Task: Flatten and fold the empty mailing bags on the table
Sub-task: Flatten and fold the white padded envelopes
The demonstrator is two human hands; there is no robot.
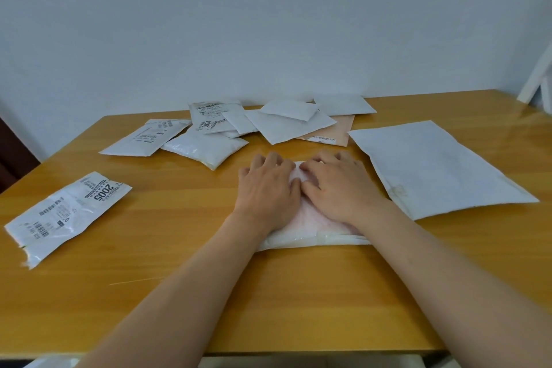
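Landmark: we are taking the pale pink bubble-lined mailing bag [310, 218] lying flat on the glossy yellow wooden table [185, 293] as our reference; it is sitting near the middle of the table, its sealed white strip along the edge nearest us.
Left hand: our left hand [267, 188] is pressing palm-down on the left part of the pink bag, fingers spread and nearly straight, curled round nothing.
Right hand: our right hand [336, 185] is pressing palm-down on the right part of the same bag, fingers bending slightly at the far edge; we cannot tell whether the fingertips are pinching that edge.
Hands together: the two hands are lying side by side, thumbs touching or nearly touching over the bag's middle.
Right of the pink bag: a large white padded mailing bag [433, 167] is lying flat, just beside it.
Beyond the pink bag: a loose pile of small white mailing bags [286, 124] is resting near the far table edge, several overlapping, with a peach-coloured bag [334, 131] partly under them.
Left of the pink bag: a crumpled white plastic bag with a printed label reading 2005 [65, 215] is lying well apart, near the table's left edge.
Behind everything: a plain pale wall [268, 24] is rising at the table's far side.
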